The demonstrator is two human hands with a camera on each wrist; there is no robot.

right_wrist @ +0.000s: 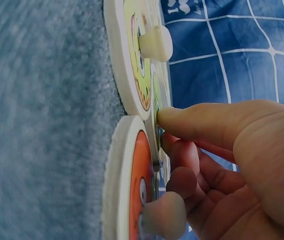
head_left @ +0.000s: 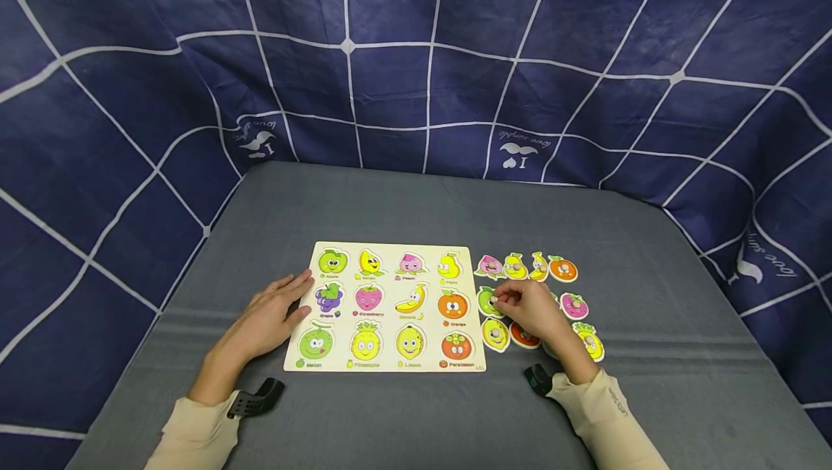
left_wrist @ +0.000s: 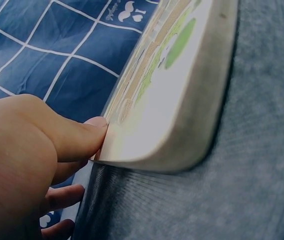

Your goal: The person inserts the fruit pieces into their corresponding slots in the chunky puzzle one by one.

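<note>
A pale wooden fruit puzzle board (head_left: pixel 385 311) lies flat on the table with printed fruit pictures in rows. My left hand (head_left: pixel 269 315) rests at its left edge, fingers fairly straight; the left wrist view shows the thumb (left_wrist: pixel 84 137) touching the edge near a corner. To the right of the board my right hand (head_left: pixel 534 307) pinches the small knob of a green fruit puzzle piece (head_left: pixel 486 302) between thumb and finger. Next to it in the right wrist view are a yellow lemon piece (right_wrist: pixel 137 65) and an orange-red piece (right_wrist: pixel 141 165), each with a knob.
Several more knobbed pieces lie in rows right of the board, among them a peach (head_left: pixel 490 266), an orange (head_left: pixel 562 268), a pink piece (head_left: pixel 575 305) and a pineapple (head_left: pixel 590 342). My right hand and wrist partly cover others. A blue checked cloth (head_left: pixel 390 80) hangs behind the grey table (head_left: pixel 416 203).
</note>
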